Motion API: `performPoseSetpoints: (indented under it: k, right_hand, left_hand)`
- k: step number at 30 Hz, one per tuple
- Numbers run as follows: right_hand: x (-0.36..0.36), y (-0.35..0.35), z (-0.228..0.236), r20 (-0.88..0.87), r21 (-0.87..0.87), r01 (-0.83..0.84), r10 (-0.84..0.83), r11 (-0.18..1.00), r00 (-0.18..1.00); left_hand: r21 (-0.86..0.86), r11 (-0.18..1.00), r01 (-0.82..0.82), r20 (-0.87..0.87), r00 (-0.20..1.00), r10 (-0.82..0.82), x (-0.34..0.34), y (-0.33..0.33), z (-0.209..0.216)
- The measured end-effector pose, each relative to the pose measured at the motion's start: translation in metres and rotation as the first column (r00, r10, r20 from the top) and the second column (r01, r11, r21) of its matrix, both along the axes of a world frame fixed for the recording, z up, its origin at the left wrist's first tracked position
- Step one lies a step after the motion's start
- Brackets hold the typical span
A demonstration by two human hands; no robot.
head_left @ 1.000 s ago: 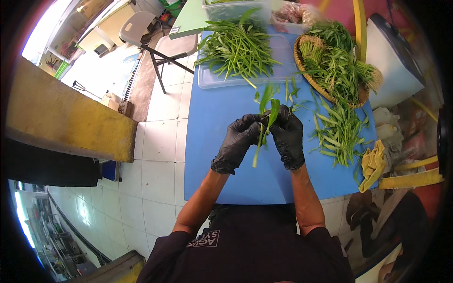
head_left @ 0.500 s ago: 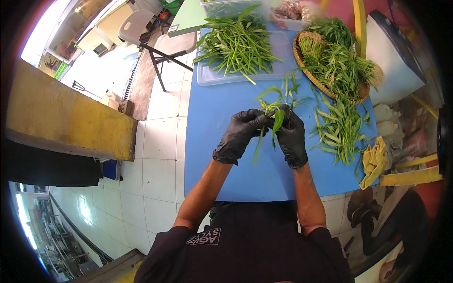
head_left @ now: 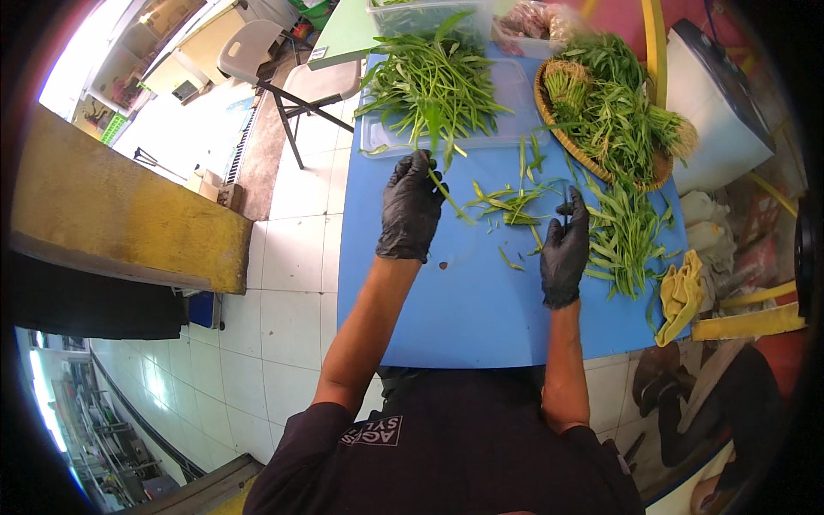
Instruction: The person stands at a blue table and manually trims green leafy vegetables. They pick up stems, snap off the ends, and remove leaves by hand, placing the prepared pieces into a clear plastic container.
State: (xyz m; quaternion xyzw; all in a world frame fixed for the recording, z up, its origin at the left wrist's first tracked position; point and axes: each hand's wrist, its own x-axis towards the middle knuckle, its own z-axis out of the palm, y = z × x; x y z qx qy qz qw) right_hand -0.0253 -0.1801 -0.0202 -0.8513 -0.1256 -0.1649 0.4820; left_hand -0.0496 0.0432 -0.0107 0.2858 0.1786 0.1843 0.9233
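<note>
My left hand [head_left: 407, 210], in a black glove, is closed on a leafy green stem [head_left: 451, 200] like water spinach, just in front of the heap of cut greens [head_left: 438, 94] on a clear plastic lid. The stem's lower end points right, over the blue tabletop. My right hand [head_left: 564, 253], also gloved, hovers beside a loose pile of long-leaved greens [head_left: 625, 236]. Its fingers are partly curled around a thin dark thing whose kind I cannot make out. Between the hands lie trimmed leaves and stem bits [head_left: 515, 204].
A woven basket [head_left: 562, 137] of bundled greens stands at the back right, near a white box [head_left: 717, 103]. Clear tubs [head_left: 429, 19] line the far side. A yellow cloth [head_left: 681, 296] hangs at the right table edge; a folding chair [head_left: 322, 81] is at the back left.
My hands have moved apart. The left has carried a stem left and away toward the heap; the right has shifted right. Leaf bits lie where both hands were.
</note>
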Motion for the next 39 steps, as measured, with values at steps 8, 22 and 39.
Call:
performPoseSetpoints:
  k: [8, 22, 39]
  right_hand:
    - [-0.025, 0.03, 0.013, -0.413, 0.582, -0.227, 0.525, 0.781, 0.744]
    - [-0.019, 0.03, 0.028, -0.467, 0.563, -0.246, 0.549, 0.789, 0.693]
    - [-0.037, 0.049, -0.014, -0.219, 0.564, -0.4, 0.598, 0.722, 0.771]
  left_hand:
    - [0.133, 0.986, 0.1, -0.022, 0.995, -0.098, -0.006, -0.051, -0.003]
    - [0.493, 0.854, 0.168, -0.081, 0.986, -0.147, -0.032, -0.048, -0.007]
    - [0.448, 0.894, -0.005, -0.087, 0.995, 0.049, -0.042, -0.068, -0.012]
